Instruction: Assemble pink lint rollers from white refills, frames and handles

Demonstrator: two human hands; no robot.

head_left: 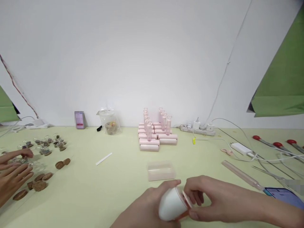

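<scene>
My left hand wraps around a white rounded roller piece near the table's front edge. My right hand pinches the orange-red end of that same piece, fingers closed on it. Just behind my hands lies a clear pinkish plastic cover. Farther back stands a stack of pink rollers with heart-shaped handles.
Another person's hands work at the left among small glass bottles and corks. A power strip, cables, a white charger, red-tipped rods, a clear tube and a phone lie right. A white strip lies centre-left.
</scene>
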